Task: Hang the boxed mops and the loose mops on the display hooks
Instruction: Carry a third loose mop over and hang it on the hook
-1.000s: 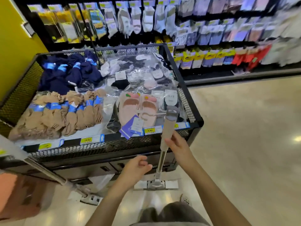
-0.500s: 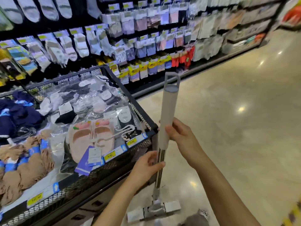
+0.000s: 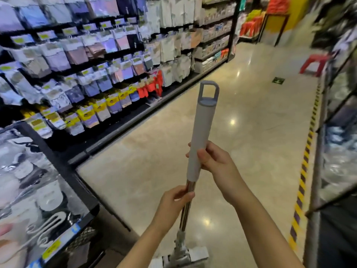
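— Between the sock wall and the right-hand racks, what have I got in front of me?

— One loose mop (image 3: 201,132), upright and leaning a little, held over the glossy floor (image 3: 241,122) of the aisle.

— My grip?

— I have my right hand (image 3: 214,161) wrapped round the lower part of the pale grey sleeve of the handle, thumb across the front. My left hand (image 3: 173,204) sits lower, fingers curled shut round the bare metal pole just under that sleeve.

— And the ends?

— Its hanging loop (image 3: 209,91) points up and away from me. Its flat head (image 3: 183,257) is down near the bottom edge, close above the floor; I cannot tell whether it touches.

— Around me?

— Packaged socks (image 3: 108,74) hang in rows on my left, with a wire bin (image 3: 63,190) of wrapped goods nearer. A red stool (image 3: 314,63) stands far down the aisle.
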A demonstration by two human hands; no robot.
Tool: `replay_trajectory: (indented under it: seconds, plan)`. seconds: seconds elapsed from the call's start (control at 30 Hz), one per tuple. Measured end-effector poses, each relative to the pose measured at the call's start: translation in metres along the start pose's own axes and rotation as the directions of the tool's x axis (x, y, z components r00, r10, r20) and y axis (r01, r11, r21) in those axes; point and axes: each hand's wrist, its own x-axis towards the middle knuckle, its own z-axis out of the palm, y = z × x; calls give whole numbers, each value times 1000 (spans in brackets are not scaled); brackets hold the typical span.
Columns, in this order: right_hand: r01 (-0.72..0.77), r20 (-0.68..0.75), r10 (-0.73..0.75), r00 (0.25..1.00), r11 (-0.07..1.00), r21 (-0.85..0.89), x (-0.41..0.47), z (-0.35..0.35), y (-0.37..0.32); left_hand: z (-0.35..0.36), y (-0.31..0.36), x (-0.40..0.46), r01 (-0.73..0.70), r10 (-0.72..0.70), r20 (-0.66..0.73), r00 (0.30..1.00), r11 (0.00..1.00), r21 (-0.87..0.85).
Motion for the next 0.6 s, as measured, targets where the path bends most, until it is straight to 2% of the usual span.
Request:
replay_trajectory:
  seconds: [0.13, 0.33, 0.6]
  plan:
    - [14, -91, -11, 996, 999, 32, 19, -70, -2, 57, 25, 54, -22, 23, 42, 999, 999, -34]
    - [40, -207, -35, 978, 999, 21, 52, -164, -3, 130, 63, 134, -53, 59, 183, 981, 998, -41]
    - [59, -339, -62, 939, 998, -17, 138, -269, -4, 206, 111, 267, -102, 105, 317, 942, 994, -26]
